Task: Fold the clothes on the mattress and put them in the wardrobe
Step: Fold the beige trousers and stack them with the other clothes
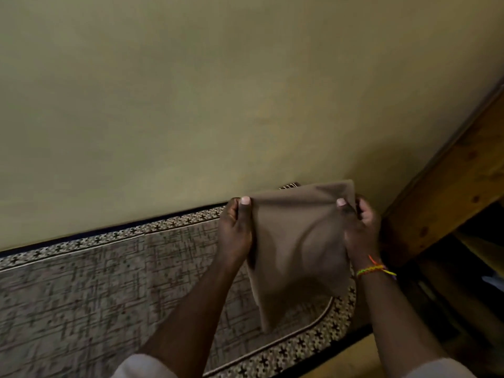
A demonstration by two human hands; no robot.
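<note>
A brown cloth (297, 241) hangs in the air, folded into a roughly square panel with its lower corner drooping toward the mattress. My left hand (234, 230) pinches its upper left edge, thumb on top. At its upper right edge my right hand (360, 227) grips it, a coloured thread bracelet on that wrist. Below lies the mattress (95, 285), covered in a grey crosshatch pattern with a cross-motif border. The wooden wardrobe (450, 192) stands at the right, its dark inside partly visible.
A plain yellowish wall (191, 91) fills the upper view behind the mattress. The mattress's rounded corner (335, 323) sits close to the wardrobe. A strip of yellowish floor (351, 358) shows at the bottom between them.
</note>
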